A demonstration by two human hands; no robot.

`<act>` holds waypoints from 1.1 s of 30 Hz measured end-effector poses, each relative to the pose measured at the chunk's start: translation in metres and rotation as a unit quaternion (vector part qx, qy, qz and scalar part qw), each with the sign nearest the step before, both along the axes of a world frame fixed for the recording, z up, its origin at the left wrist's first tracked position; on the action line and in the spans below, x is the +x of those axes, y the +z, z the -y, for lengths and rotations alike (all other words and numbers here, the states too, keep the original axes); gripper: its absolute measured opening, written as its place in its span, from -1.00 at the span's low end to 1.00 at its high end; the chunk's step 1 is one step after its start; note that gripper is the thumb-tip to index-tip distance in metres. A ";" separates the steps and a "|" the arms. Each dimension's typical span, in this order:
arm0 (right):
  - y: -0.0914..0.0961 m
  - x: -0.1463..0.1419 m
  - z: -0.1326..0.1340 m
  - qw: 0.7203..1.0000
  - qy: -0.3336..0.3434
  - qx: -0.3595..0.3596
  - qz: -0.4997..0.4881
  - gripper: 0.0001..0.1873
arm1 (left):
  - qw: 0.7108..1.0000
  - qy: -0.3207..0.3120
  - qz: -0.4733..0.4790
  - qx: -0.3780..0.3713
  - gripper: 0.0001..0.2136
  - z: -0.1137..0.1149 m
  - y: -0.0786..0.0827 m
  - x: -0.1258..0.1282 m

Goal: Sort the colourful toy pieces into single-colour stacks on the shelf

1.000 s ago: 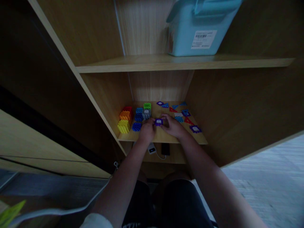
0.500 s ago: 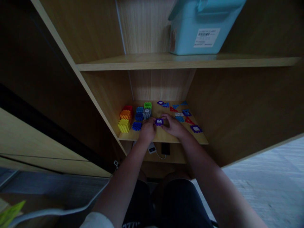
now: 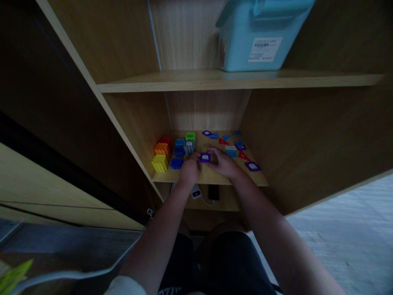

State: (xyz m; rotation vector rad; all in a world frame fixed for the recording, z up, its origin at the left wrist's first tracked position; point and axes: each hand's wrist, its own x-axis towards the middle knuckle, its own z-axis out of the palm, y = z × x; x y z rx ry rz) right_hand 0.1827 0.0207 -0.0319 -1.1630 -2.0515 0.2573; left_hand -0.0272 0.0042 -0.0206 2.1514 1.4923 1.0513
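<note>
A purple plastic building piece with a white arched pattern (image 3: 205, 157) is held between my hands over the shelf board. My left hand (image 3: 190, 167) is closed on its left edge, with the fingertips partly hidden. On its right edge, the thumb and fingers of my right hand (image 3: 224, 163) are curled in a grip. Just left of my left hand are stacked blue pieces (image 3: 176, 163) and a grey stack (image 3: 189, 148). Right of my right hand lie a light blue piece (image 3: 231, 153), a white striped piece (image 3: 230, 148) and red triangular pieces (image 3: 244, 155).
Yellow (image 3: 160, 163), orange (image 3: 162, 149) and green stacks (image 3: 190, 136) stand on the left half of the shelf. Another purple piece (image 3: 252, 166) lies at the right front. Above is a shelf (image 3: 184, 80) with a teal bin (image 3: 236, 53). Below sits a black phone-like device (image 3: 213, 192).
The whole view has shifted very slightly. Both hands keep their grip on the purple piece in nearly the same spot.
</note>
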 end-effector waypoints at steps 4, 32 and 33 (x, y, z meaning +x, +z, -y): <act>0.016 -0.002 0.016 0.995 -0.093 0.036 0.010 -0.58 | 1.000 0.003 0.006 0.004 -0.70 -0.001 -0.002 -0.001; 0.006 0.029 0.092 0.984 -0.155 -0.002 0.091 -0.48 | 1.000 0.011 -0.007 0.001 -0.69 0.004 0.000 -0.002; 0.005 0.035 0.089 0.987 -0.139 -0.008 0.085 -0.45 | 1.000 0.012 -0.005 0.001 -0.70 0.003 -0.001 -0.002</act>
